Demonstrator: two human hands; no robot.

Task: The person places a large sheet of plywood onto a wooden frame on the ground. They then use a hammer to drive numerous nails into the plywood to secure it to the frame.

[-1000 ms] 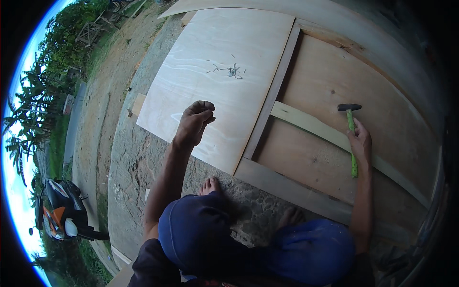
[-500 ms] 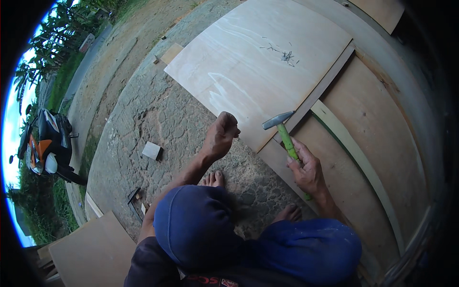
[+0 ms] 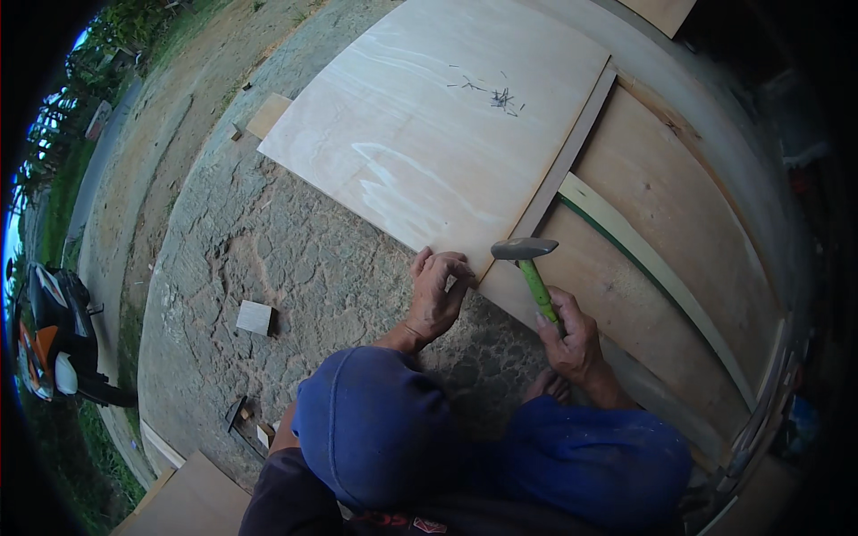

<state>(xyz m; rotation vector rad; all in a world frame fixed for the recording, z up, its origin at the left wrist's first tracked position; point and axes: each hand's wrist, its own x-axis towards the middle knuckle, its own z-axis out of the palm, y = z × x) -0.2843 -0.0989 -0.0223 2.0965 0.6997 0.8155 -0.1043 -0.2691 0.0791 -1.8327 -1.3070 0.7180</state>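
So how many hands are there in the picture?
2. The left hand is at the near corner of the pale wooden panel; the right hand is around the handle of the green-handled hammer.

Red lettering (image 3: 386,518) stands on the front of the dark shirt (image 3: 288,493) at the lower edge of the view, in shadow and only partly showing, so that no whole word can be read with certainty. Just beside it, to the right on the same shirt, sits a small red patch (image 3: 430,525) with pale marks, too small to make out; nothing else in view bears print that can be read.
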